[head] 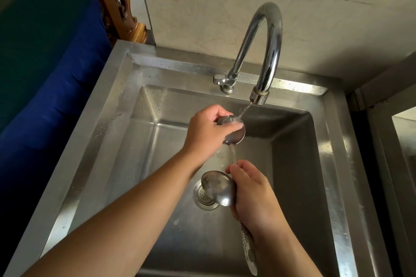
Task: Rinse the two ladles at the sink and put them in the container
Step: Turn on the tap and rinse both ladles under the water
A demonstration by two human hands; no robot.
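Left hand [203, 132]: holds far ladle [233, 129] bowl under tap [258, 51] stream | right hand [254, 195]: grips both handles, near ladle [219, 188] over drain [203, 197] | sink [292, 186]: steel.

Water [245, 109] is running from the curved faucet [267, 51] onto the upper ladle [234, 131]. The left hand [206, 132] is gripping this ladle's bowl over the steel sink [126, 101]. The right hand [254, 198] is holding both handles together; the second ladle [219, 188] is lying with its bowl just above the drain strainer [202, 197], its patterned handle sticking out below the wrist.
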